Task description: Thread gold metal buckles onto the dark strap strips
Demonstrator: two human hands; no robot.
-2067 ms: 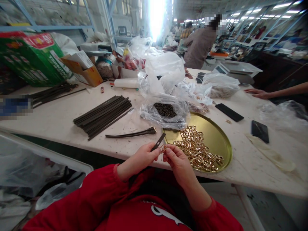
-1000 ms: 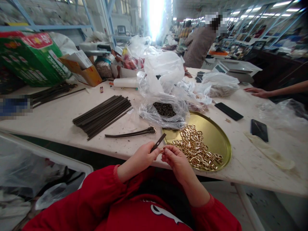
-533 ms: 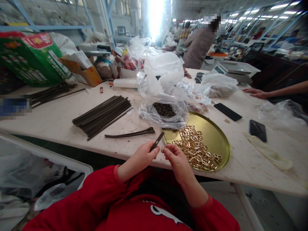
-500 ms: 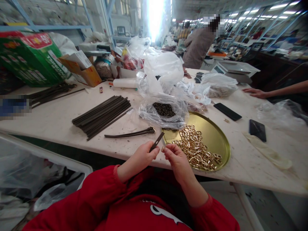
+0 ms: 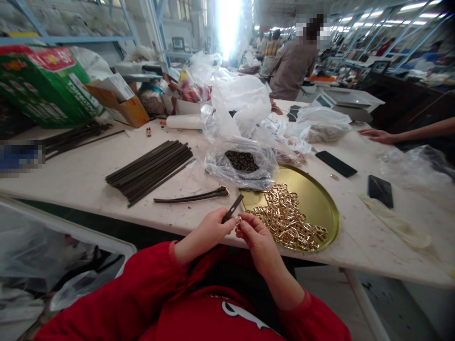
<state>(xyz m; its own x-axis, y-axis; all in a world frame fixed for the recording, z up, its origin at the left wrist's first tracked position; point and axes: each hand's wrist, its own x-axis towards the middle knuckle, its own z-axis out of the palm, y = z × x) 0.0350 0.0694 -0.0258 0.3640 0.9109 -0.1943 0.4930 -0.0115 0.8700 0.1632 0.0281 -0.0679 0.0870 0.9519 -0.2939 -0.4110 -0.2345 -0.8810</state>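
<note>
My left hand [image 5: 209,232] is closed on a dark strap [image 5: 232,208] with a slot near its upper end. Close beside it, my right hand [image 5: 258,239] pinches a small gold buckle [image 5: 238,222] between thumb and fingertips. The buckle is near the strap; whether they touch I cannot tell. Many more gold buckles [image 5: 287,218] lie heaped on a round gold tray [image 5: 316,189] to the right. Straps with buckle ends [image 5: 192,195] rest on the table just beyond my left hand. Farther back lies a stack of dark straps [image 5: 151,170].
An open plastic bag of small dark pieces [image 5: 241,161] sits behind the tray. Two dark phone-like slabs, one of them a black slab [image 5: 336,163], lie at the right. Another person's hand [image 5: 380,136] rests on the far right table edge. A green carton [image 5: 46,90] stands back left.
My right hand has shifted slightly left toward my left hand, and the gold buckle in its fingertips now shows more clearly. The left hand with the strap stays nearly still.
</note>
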